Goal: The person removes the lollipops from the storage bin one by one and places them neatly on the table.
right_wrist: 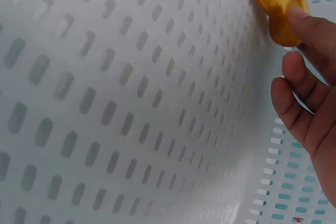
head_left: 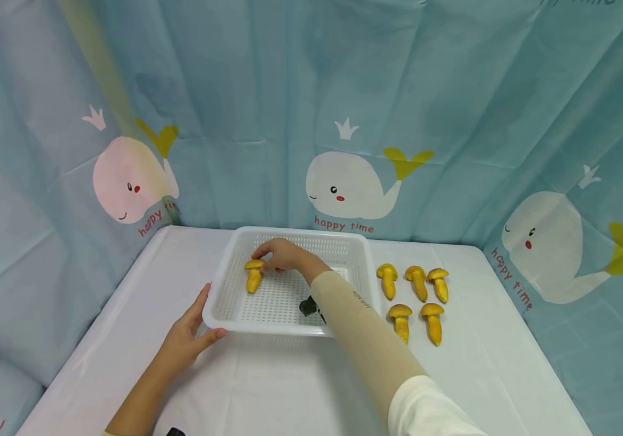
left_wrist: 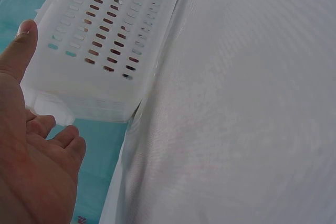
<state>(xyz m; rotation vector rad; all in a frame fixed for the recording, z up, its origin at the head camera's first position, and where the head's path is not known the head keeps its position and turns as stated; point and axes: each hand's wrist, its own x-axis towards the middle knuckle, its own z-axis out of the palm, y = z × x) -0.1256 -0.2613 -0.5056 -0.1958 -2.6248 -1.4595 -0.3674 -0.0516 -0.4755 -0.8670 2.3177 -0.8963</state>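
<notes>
Inside the left end of a white plastic basket (head_left: 284, 327) lies a yellow mushroom (head_left: 253, 280). My right hand (head_left: 283, 254) reaches over the basket and pinches the mushroom by its cap. The right wrist view shows thumb and fingers at the cap of the mushroom (right_wrist: 284, 24), near the basket's perforated wall (right_wrist: 294, 182). My left hand (head_left: 186, 335) holds the basket's near left corner, thumb on the front side and fingers along the left side. In the left wrist view, the left hand (left_wrist: 39, 156) is at the slotted basket wall (left_wrist: 79, 77), several fingertips curled by the corner.
Several more yellow mushrooms (head_left: 419, 283) lie in two rows on the white table (head_left: 496, 339), right of the basket. A small black object (head_left: 307, 307) shows at the right wrist. Blue curtains (head_left: 267, 109) with whale prints stand behind and beside the table.
</notes>
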